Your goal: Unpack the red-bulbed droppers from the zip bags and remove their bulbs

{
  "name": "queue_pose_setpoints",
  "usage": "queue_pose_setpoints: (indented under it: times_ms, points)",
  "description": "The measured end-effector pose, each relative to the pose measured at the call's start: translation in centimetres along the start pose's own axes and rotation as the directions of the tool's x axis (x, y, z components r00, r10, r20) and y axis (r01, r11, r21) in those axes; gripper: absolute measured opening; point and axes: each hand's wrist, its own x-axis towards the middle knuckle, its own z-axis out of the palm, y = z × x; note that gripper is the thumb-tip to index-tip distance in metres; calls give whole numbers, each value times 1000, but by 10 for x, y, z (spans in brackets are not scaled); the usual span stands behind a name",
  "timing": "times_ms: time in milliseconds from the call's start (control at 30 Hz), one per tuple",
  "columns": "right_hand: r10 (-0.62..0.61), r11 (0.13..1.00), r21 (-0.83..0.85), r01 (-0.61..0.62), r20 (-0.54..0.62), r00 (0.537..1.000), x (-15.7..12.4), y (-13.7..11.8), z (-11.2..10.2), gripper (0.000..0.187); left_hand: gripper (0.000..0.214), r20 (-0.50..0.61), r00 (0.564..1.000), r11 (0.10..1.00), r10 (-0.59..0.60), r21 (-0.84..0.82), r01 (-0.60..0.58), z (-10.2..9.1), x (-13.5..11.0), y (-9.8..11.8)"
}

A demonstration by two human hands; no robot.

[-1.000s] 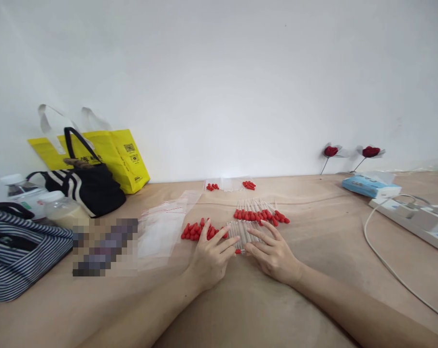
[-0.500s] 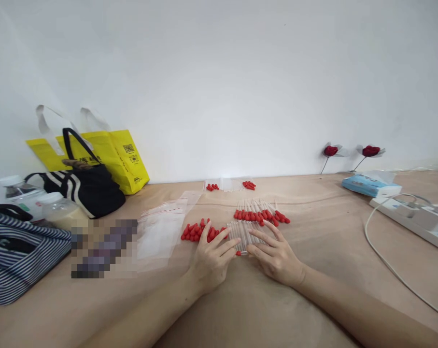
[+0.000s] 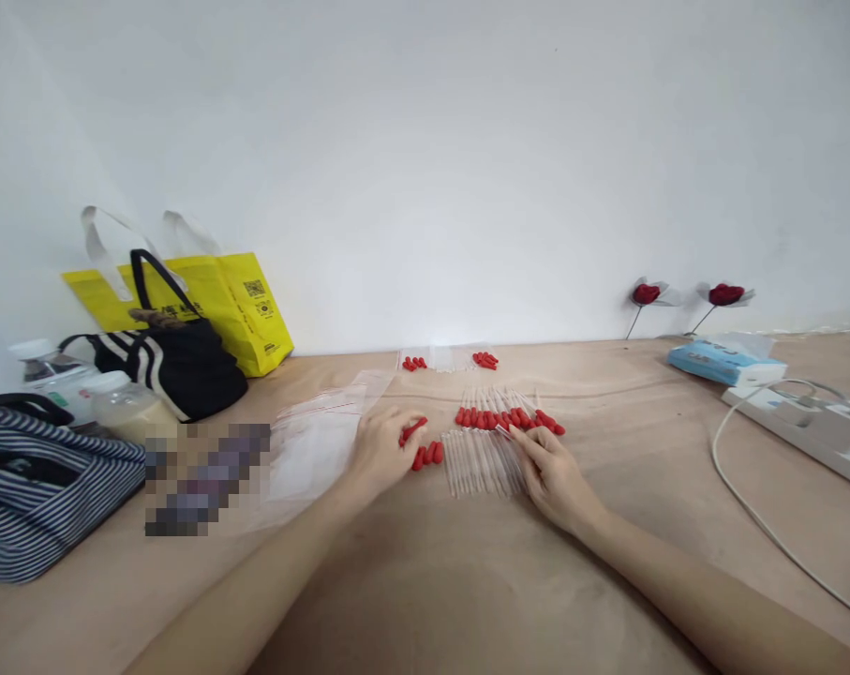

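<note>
Both hands point(image 3: 386, 450) and slender forearms point(image 3: 280, 572) are bare.

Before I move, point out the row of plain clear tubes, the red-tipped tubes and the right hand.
Plain clear tubes point(image 3: 477, 464): head view, on the middle of the row.
Red-tipped tubes point(image 3: 503, 420): head view, on a red end near mid-row.
Right hand point(image 3: 558, 475): head view, on the back of the hand.

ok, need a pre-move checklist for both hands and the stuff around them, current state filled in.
1. Left hand gripping a slim red bulb: cannot tell, fingers partly hide it.
2. Right hand pinching a thin clear tube: ok.
3. Uncapped transparent tubes lying side by side: ok.
4. Red-tipped slender tubes apart from that row: cannot tell, too close in view.
5. Flat translucent bags clear of left hand: cannot tell.
6. Curved white cable clear of right hand: ok.
</note>
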Motion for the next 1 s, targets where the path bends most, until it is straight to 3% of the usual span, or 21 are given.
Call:
queue_pose_setpoints:
  times_ms: [67,133,267,433,567,867,1000]
  points:
    - [11,1000,12,-11,8,1000,1,0,3,41,28,195,964,982,-183,85,169,3,19,-7]
    - [4,1000,23,-4,7,1000,1,-1,5,42,27,246,941,970,-232,134,204,10,33,-12]
    - [-12,999,35,12,5,1000,2,-1,9,37,18,275,933,965,-231,188,184,18,43,-10]
    - [-6,1000,4,6,7,1000,5,-2,16,30,29,314,923,967,-224,189,170,14,45,4]
    - [-22,1000,23,21,33,999,6,-5,17,25,33,365,907,975,-209,147,165,23,54,18]
    - [5,1000,15,-7,127,992,5,-9,14,17,35,414,824,923,-386,180,341,56,77,38]
    - [26,999,33,-29,93,995,6,-10,11,18,29,422,823,924,-380,139,356,58,79,34]
